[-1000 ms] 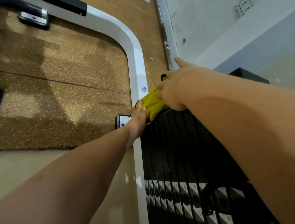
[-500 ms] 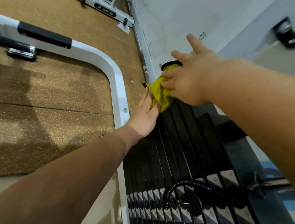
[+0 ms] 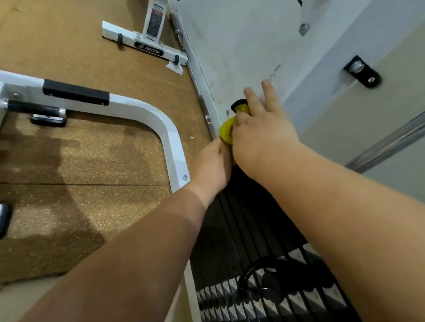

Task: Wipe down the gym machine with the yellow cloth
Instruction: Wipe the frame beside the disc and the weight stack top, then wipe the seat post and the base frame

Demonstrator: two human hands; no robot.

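While the right hand (image 3: 261, 134) gripped the bunched yellow cloth (image 3: 225, 132) with curled fingers at the far end of the black weight stack (image 3: 242, 226), the left hand (image 3: 211, 167) touched the cloth's edge, its grasp not visible.

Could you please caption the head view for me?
Right hand holds the yellow cloth at the weight stack; left hand beside it.

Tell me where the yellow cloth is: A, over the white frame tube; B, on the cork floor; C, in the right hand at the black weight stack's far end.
C: the right hand holds the yellow cloth at the far end of the black weight stack.
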